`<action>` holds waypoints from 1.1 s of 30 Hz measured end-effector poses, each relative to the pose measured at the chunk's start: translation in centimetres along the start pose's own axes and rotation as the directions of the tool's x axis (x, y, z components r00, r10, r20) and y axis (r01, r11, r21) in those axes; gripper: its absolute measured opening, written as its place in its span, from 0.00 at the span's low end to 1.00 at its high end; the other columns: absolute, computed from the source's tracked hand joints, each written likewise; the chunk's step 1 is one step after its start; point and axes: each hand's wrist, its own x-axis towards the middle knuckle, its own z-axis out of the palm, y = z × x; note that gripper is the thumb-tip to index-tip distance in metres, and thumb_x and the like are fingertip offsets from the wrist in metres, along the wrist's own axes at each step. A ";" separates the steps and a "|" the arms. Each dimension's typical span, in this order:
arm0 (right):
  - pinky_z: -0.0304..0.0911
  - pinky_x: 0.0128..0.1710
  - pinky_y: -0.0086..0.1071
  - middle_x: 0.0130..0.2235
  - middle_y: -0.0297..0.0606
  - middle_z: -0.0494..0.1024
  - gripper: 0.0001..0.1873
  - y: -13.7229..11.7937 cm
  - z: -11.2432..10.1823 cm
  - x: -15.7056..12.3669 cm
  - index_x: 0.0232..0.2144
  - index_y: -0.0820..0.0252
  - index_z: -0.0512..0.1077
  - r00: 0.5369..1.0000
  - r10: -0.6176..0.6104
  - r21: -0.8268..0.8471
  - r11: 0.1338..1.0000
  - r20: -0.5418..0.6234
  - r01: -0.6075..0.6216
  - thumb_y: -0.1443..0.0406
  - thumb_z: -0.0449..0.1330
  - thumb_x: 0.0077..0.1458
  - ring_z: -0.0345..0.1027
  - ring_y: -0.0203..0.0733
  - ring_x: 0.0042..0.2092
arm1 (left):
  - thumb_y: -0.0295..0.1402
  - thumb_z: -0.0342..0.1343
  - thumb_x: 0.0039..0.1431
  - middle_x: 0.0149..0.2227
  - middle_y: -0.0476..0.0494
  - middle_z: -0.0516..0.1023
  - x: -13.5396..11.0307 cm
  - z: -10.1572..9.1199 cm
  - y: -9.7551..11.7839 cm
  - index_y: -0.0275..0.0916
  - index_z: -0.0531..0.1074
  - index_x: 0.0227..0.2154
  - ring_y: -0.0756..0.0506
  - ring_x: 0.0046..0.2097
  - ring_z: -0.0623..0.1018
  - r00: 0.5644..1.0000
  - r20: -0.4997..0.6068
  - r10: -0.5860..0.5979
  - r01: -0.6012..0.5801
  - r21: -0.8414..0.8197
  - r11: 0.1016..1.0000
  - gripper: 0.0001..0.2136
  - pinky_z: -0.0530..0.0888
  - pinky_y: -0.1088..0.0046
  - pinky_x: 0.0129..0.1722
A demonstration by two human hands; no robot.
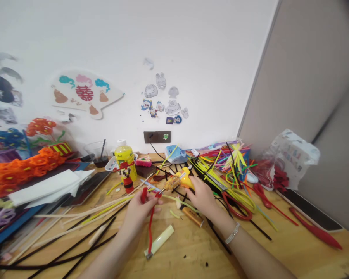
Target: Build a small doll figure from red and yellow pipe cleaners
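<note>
My left hand (142, 205) is closed around a red pipe cleaner (150, 228), whose free end hangs down toward the table. A curled red part of it shows above the fingers. In my right hand (202, 193) is a yellow hot glue gun (186, 178), its metal nozzle pointing left and touching or almost touching the red piece at my left fingertips. Below my hands lies a pale glue stick or light-coloured tube (161, 241). A small figure (126, 176) with a red base stands just beyond my left hand, in front of a yellow bottle (124, 155).
Black and cream pipe cleaners (84, 217) spread across the left of the table (186, 267). Orange fuzzy flowers (26, 170) and white paper (46, 186) lie farther left. Yellow-green pipe cleaners (212, 174), red-handled pliers (240, 209) and a plastic bag (293, 155) are at right.
</note>
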 end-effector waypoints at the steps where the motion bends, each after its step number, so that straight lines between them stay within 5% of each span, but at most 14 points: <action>1: 0.60 0.43 0.33 0.44 0.46 0.72 0.17 0.0 0.0 0.0 0.46 0.64 0.64 1.000 -0.001 0.004 1.000 0.005 0.001 0.66 0.51 0.52 0.66 0.45 0.44 | 0.32 0.61 0.38 0.21 0.54 0.70 0.1 -0.1 -0.1 0.39 0.61 0.22 0.46 0.29 0.77 1.000 0.003 -0.002 0.002 -0.008 1.000 0.13 0.73 0.72 0.26; 33: 0.63 0.42 0.36 0.42 0.49 0.72 0.16 0.6 0.1 0.0 0.46 0.67 0.64 0.995 -0.072 -0.017 0.997 -0.065 0.071 0.68 0.48 0.56 0.66 0.47 0.44 | 0.32 0.63 0.38 0.22 0.54 0.71 0.9 -0.8 -0.7 0.39 0.61 0.22 0.47 0.29 0.77 1.000 0.016 -0.025 0.026 -0.053 0.998 0.14 0.74 0.72 0.28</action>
